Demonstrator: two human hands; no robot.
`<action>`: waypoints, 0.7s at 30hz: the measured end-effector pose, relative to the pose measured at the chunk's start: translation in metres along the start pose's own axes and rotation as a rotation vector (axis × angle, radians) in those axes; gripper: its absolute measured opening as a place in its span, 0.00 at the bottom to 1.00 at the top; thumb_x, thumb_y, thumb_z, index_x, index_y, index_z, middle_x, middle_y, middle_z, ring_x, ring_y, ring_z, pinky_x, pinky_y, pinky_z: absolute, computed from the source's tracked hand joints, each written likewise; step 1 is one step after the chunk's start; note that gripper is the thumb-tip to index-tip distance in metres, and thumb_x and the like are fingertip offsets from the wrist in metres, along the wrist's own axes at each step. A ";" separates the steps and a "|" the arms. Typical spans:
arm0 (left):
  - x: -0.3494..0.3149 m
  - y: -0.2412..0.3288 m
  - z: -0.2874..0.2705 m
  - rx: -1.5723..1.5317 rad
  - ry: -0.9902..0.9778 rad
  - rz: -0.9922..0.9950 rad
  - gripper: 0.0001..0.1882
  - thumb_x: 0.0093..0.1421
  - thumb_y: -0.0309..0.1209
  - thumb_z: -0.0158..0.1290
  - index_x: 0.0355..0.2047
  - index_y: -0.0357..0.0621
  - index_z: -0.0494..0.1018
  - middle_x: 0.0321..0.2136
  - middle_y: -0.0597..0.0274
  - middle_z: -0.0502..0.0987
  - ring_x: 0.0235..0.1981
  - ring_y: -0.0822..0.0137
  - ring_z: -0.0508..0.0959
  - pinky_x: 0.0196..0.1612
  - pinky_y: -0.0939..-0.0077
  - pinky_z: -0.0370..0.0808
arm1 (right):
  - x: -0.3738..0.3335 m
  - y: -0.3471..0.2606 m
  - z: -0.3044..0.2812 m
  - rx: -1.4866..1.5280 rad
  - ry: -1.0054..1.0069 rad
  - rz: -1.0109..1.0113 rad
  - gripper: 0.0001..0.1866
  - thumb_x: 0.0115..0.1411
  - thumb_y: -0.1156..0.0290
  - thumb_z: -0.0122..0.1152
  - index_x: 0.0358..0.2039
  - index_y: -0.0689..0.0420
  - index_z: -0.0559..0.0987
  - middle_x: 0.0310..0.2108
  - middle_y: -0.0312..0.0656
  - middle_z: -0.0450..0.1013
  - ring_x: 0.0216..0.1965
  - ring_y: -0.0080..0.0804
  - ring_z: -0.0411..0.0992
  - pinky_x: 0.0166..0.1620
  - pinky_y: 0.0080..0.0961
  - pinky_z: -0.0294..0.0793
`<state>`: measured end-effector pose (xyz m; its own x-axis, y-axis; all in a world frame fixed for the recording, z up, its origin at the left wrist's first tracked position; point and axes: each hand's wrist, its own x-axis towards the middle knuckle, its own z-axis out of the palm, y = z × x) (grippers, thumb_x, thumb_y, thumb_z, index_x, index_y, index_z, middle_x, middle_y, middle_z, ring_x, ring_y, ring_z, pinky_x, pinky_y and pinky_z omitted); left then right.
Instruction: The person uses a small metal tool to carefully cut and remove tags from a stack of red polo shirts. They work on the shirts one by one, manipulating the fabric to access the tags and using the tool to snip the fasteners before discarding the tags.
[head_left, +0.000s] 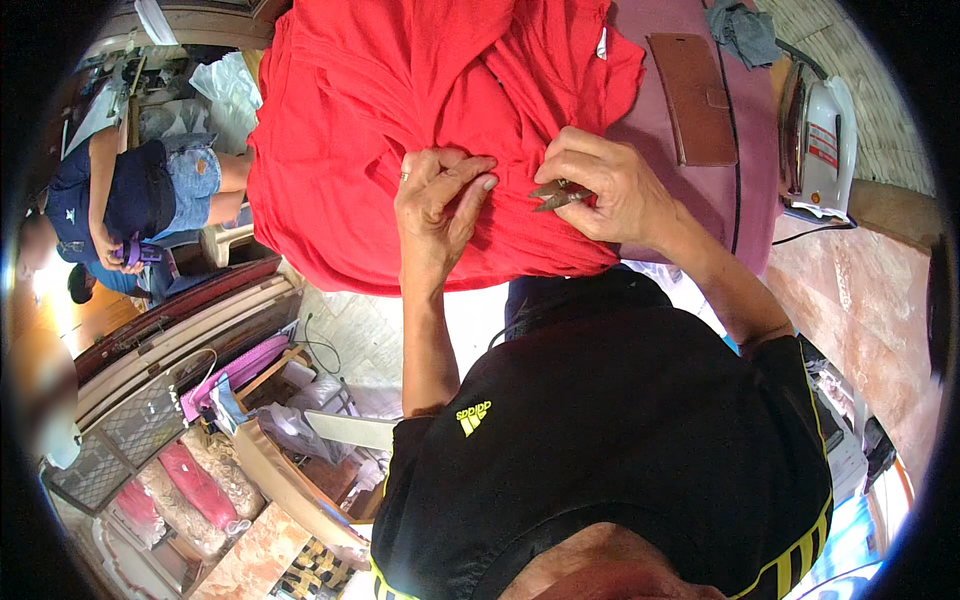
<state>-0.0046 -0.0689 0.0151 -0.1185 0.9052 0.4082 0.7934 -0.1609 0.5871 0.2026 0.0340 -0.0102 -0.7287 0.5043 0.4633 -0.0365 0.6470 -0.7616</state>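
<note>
Two hands work on the red garment (400, 120), which lies bunched over the mauve padded board (740, 170). The left hand (438, 195) pinches a fold of the soft knit cloth, fingers curled tight. The right hand (610, 185) grips small metal thread snips (558, 194), closed around their handle. The snips lie with their long axis running left to right, tips pointing left toward the pinched fold, just beside the left fingertips. A brown leather wallet case (695, 95) and a white iron (818, 140) rest farther right on the board.
</note>
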 end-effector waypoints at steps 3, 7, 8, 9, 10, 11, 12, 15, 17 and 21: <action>0.005 -0.004 0.002 0.014 -0.042 0.008 0.07 0.55 0.20 0.61 0.36 0.41 0.81 0.30 0.60 0.78 0.35 0.62 0.75 0.43 0.71 0.69 | 0.002 -0.004 0.001 -0.008 -0.014 0.039 0.11 0.46 0.78 0.66 0.33 0.58 0.78 0.32 0.40 0.70 0.29 0.39 0.74 0.29 0.33 0.73; 0.006 -0.019 0.001 -0.139 -0.090 0.050 0.11 0.53 0.22 0.61 0.39 0.43 0.80 0.34 0.60 0.78 0.38 0.60 0.74 0.46 0.67 0.67 | 0.003 -0.005 0.000 0.000 -0.006 0.074 0.11 0.47 0.79 0.66 0.34 0.59 0.78 0.32 0.40 0.70 0.29 0.38 0.74 0.30 0.32 0.73; 0.009 -0.012 -0.002 -0.153 -0.092 0.082 0.12 0.52 0.23 0.62 0.39 0.44 0.80 0.35 0.60 0.78 0.39 0.59 0.73 0.46 0.66 0.67 | 0.004 -0.003 -0.001 0.022 -0.002 0.073 0.11 0.47 0.80 0.66 0.34 0.60 0.78 0.31 0.40 0.71 0.29 0.37 0.75 0.31 0.31 0.73; 0.010 -0.009 -0.004 -0.167 -0.094 0.114 0.13 0.51 0.24 0.63 0.39 0.45 0.81 0.36 0.60 0.77 0.39 0.58 0.73 0.47 0.64 0.67 | 0.005 0.002 -0.002 0.045 0.002 0.072 0.11 0.47 0.80 0.66 0.33 0.60 0.78 0.31 0.41 0.71 0.29 0.36 0.75 0.32 0.30 0.73; 0.007 -0.011 -0.004 -0.189 -0.123 0.079 0.13 0.49 0.25 0.64 0.38 0.45 0.81 0.39 0.61 0.76 0.42 0.58 0.72 0.49 0.63 0.65 | 0.007 0.003 -0.004 0.067 -0.003 0.063 0.11 0.47 0.80 0.65 0.33 0.61 0.78 0.31 0.41 0.71 0.30 0.36 0.75 0.33 0.29 0.74; 0.006 -0.014 -0.002 -0.189 -0.100 0.077 0.13 0.49 0.25 0.64 0.37 0.45 0.81 0.39 0.61 0.77 0.42 0.58 0.71 0.49 0.64 0.65 | 0.007 0.003 -0.006 0.069 -0.020 0.093 0.11 0.48 0.80 0.66 0.34 0.61 0.78 0.31 0.41 0.72 0.30 0.36 0.75 0.34 0.30 0.74; 0.005 -0.016 0.003 -0.189 -0.077 0.075 0.12 0.50 0.25 0.64 0.37 0.45 0.82 0.38 0.61 0.77 0.42 0.59 0.71 0.50 0.64 0.65 | 0.006 0.002 -0.009 0.072 -0.036 0.124 0.11 0.49 0.80 0.66 0.36 0.61 0.78 0.31 0.42 0.73 0.31 0.36 0.76 0.35 0.30 0.74; 0.010 -0.019 0.009 -0.191 -0.027 0.064 0.09 0.51 0.27 0.65 0.34 0.48 0.82 0.35 0.65 0.76 0.41 0.61 0.71 0.47 0.65 0.62 | 0.012 -0.009 -0.012 0.131 -0.017 0.174 0.13 0.54 0.76 0.66 0.40 0.61 0.77 0.32 0.44 0.75 0.33 0.37 0.77 0.37 0.32 0.74; 0.012 -0.020 0.009 -0.186 -0.045 0.054 0.07 0.53 0.28 0.64 0.34 0.49 0.82 0.33 0.66 0.76 0.39 0.62 0.70 0.44 0.65 0.60 | 0.016 -0.014 -0.018 0.150 -0.041 0.194 0.14 0.58 0.73 0.65 0.43 0.61 0.75 0.33 0.45 0.76 0.34 0.40 0.78 0.38 0.34 0.74; 0.020 -0.018 0.001 -0.190 -0.121 0.022 0.06 0.55 0.31 0.63 0.34 0.48 0.82 0.29 0.65 0.74 0.35 0.63 0.69 0.41 0.64 0.58 | 0.030 -0.013 -0.034 0.074 -0.201 0.186 0.13 0.63 0.69 0.61 0.46 0.59 0.74 0.34 0.49 0.77 0.36 0.46 0.78 0.40 0.38 0.74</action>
<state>-0.0205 -0.0475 0.0116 -0.0209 0.9396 0.3417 0.6669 -0.2415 0.7049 0.2047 0.0605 0.0292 -0.8486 0.4817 0.2189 0.0660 0.5068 -0.8595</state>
